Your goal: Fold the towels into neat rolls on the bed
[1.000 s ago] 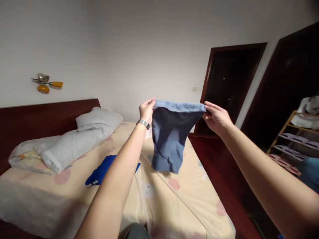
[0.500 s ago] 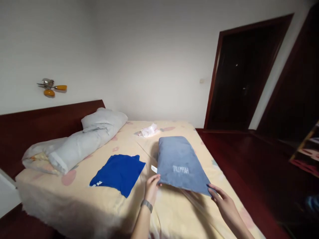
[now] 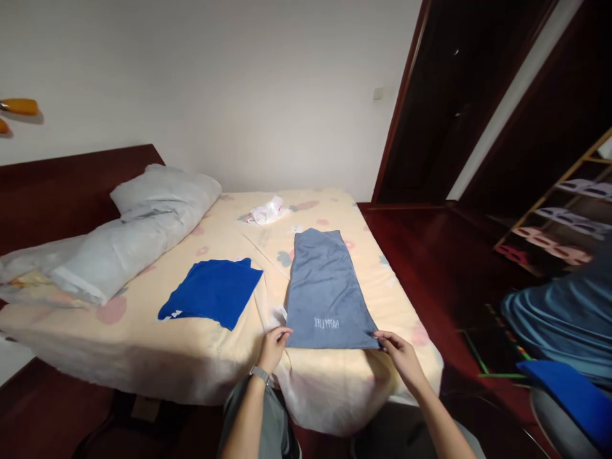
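Observation:
A grey-blue pillowcase [image 3: 325, 280] printed with HAPPY LIFE lies stretched out on the bed, mildly wrinkled. Its lettering appears upside down and sits close to the near edge. My left hand [image 3: 274, 347], with a watch on the wrist, pinches the near left corner. The near right corner is pinched by my right hand [image 3: 398, 356]. Left of the pillowcase, apart from it, a blue piece of folded clothing [image 3: 213, 290] with small white triangles at one corner rests on the sheet.
A crumpled white plastic bag [image 3: 268, 210] sits toward the far side of the bed [image 3: 143, 344]. A rolled grey quilt [image 3: 138, 236] lies along the headboard [image 3: 81, 169]. On the right are a shoe rack [image 3: 559, 217] and a chair [image 3: 554, 408] with blue cloth on it.
The puffed pillowcase has come down and flattened onto the bed, its near edge drawn straight between both hands. The view has tilted down and turned right.

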Tool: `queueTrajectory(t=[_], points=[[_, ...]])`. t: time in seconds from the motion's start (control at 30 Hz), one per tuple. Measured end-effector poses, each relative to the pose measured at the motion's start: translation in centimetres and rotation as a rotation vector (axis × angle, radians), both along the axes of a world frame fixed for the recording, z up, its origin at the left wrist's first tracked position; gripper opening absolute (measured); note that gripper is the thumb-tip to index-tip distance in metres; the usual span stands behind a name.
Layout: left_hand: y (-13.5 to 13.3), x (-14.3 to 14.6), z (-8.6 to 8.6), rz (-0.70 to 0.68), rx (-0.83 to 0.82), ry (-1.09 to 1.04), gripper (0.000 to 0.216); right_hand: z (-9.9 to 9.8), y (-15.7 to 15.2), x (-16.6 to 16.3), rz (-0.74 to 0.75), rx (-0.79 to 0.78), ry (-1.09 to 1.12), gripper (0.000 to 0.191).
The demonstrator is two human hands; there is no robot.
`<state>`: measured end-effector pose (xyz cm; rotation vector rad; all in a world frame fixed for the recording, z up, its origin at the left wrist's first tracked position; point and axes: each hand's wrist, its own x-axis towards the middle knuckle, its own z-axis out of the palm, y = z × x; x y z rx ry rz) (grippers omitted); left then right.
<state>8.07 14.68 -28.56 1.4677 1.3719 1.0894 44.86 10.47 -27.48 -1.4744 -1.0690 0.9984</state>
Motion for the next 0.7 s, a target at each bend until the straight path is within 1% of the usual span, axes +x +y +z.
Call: queueTrajectory(t=[0.07, 0.13, 0.2, 0.23, 0.3, 0.37, 0.43, 0.53, 0.6, 0.7], points=[[-0.5, -0.4, 0.0, -0.016, -0.072, 0.010, 0.020, -0.1, -0.7, -0.1, 0.054, -0.009, -0.001, 0.036], [-1.1, -0.8, 0.2, -0.013, -0.114, 0.016, 0.019, -0.6, -1.4, -0.2, 0.144, -0.008, -0.016, 0.039], [-1.8, -1.1, 0.6, -0.028, -0.134, 0.018, 0.028, -1.0, -1.9, -0.1, 0.202, -0.007, -0.048, 0.042], [-2.1, -1.2, 0.7, -0.036, -0.143, 0.018, 0.033, -1.2, -2.1, 0.0, 0.204, -0.010, -0.067, 0.041], [-2.5, -1.3, 0.8, -0.042, -0.151, 0.012, 0.035, -1.3, -2.3, 0.2, 0.174, -0.024, -0.096, 0.037], [-2.4, -1.2, 0.5, -0.033, -0.136, 0.017, 0.030, -1.4, -2.3, 0.4, 0.148, -0.030, -0.113, 0.038], [-1.8, -0.9, -0.1, -0.031, -0.124, 0.046, 0.025, -1.4, -2.1, 0.5, 0.129, -0.022, -0.131, 0.040], [-0.4, -0.3, -0.9, -0.007, -0.098, 0.124, 0.032, -1.5, -1.2, 0.4, 0.088, 0.001, -0.175, 0.043], [0.6, 0.1, -1.1, 0.035, -0.028, 0.189, 0.034, -1.6, -0.2, 0.3, 0.057, 0.006, -0.218, 0.044], [1.8, 0.9, -0.7, 0.080, 0.120, 0.274, 0.029, -1.8, 1.7, 0.2, 0.028, 0.005, -0.289, 0.044]])
